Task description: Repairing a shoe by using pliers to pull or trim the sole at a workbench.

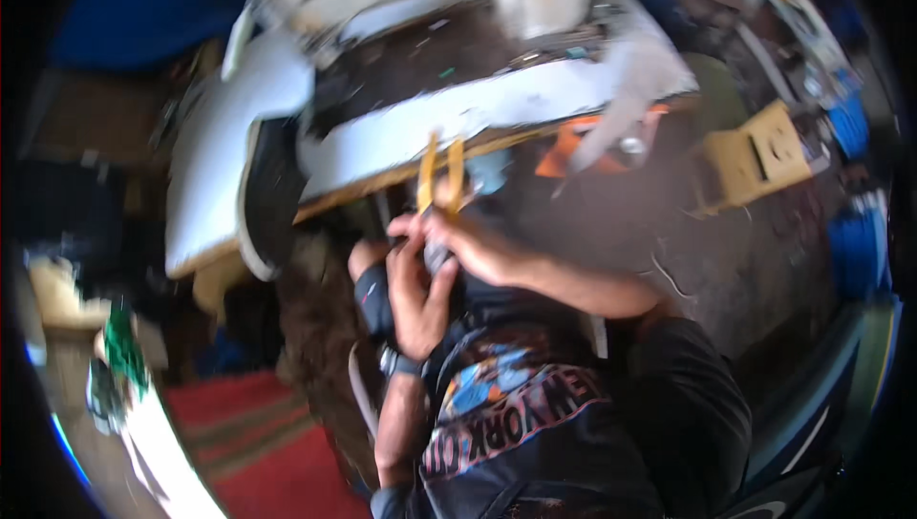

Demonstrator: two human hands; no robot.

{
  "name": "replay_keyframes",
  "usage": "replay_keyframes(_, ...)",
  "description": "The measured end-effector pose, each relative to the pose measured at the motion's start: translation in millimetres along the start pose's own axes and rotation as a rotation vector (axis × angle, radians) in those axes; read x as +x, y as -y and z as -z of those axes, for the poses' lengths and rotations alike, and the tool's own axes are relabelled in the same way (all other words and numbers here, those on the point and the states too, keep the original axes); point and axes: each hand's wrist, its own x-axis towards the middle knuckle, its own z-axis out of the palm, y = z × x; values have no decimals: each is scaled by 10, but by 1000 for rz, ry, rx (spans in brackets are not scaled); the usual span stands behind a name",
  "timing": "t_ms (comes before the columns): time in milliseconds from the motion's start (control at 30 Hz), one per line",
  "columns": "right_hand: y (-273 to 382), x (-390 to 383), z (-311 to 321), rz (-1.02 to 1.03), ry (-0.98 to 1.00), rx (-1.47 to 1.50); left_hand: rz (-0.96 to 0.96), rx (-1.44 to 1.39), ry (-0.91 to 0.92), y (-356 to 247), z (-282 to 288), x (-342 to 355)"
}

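My left hand [418, 304] and my right hand [454, 233] are close together above my lap. A pair of yellow-handled pliers [427, 175] sticks out from my right hand, its two handles pointing away from me and slightly apart. The fingers of my right hand close around the head end, so the jaws are hidden. My left hand is closed at a small greyish thing [436, 256] between the two hands. Blur keeps its kind from showing.
Just beyond my hands is a worktable with a white edge [382, 151] and a dark, littered middle. A pale container [544, 3] stands on it. An orange piece [583, 147] and a yellow block-like object [759, 161] lie to the right; red cloth [267, 443] is lower left.
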Motion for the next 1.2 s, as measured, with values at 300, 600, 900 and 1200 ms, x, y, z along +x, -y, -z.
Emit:
replay_keyframes(300,367,-468,-83,608,180,-1447,211,-101,175,169,500,-239)
replay_keyframes(600,146,-360,259,431,172,-1794,407,-328,235,170,825,-73)
replay_keyframes(900,93,-287,328,292,-125,-1135,275,-1207,-198,356,1609,590)
replay_keyframes(1200,238,-434,315,290,-155,-974,334,-1445,-199,624,1692,692)
